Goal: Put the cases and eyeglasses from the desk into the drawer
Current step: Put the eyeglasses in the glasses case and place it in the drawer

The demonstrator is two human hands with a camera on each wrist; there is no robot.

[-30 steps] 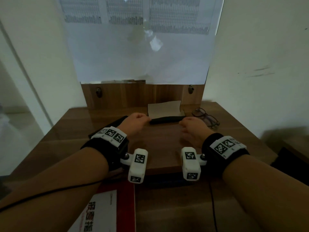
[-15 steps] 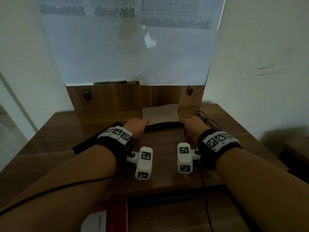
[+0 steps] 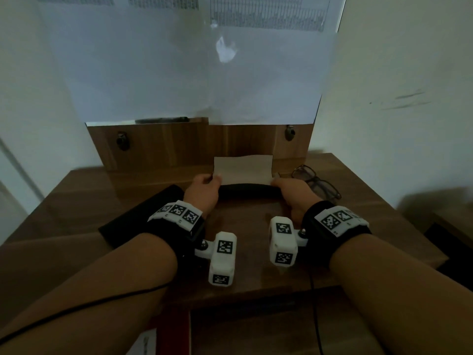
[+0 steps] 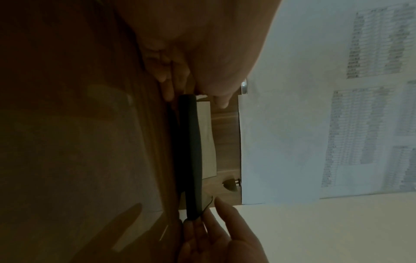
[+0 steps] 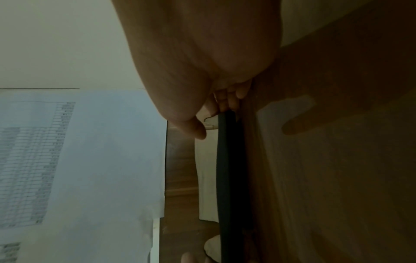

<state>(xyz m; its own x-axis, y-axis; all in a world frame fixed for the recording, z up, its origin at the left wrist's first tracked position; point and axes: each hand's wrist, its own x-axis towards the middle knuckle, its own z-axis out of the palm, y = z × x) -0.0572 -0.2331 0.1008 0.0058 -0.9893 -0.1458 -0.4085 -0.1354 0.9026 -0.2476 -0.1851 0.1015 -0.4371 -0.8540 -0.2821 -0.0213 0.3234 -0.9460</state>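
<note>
An open eyeglass case (image 3: 249,192) lies at the back of the desk, its black base (image 4: 189,151) flat and its beige lid (image 3: 243,170) standing up. My left hand (image 3: 204,190) holds its left end, fingers (image 4: 171,85) curled under and thumb over the lid's edge. At the right end my right hand (image 3: 291,193) grips the base (image 5: 230,178) the same way, thumb (image 5: 195,128) by the lid. Dark-framed eyeglasses (image 3: 317,181) lie unfolded just right of my right hand. A flat black case (image 3: 143,216) lies at the left, partly under my left forearm.
The wooden desk (image 3: 371,226) ends in a back panel with two knobs (image 3: 122,142) and large paper sheets above. Below the front edge is a shut drawer front (image 3: 256,329). A red and white booklet (image 3: 163,339) shows at the bottom left. A white wall stands close on the right.
Both hands have moved forward and apart to the two ends of the open case and now hold it. The view has tilted up slightly. The eyeglasses have not moved.
</note>
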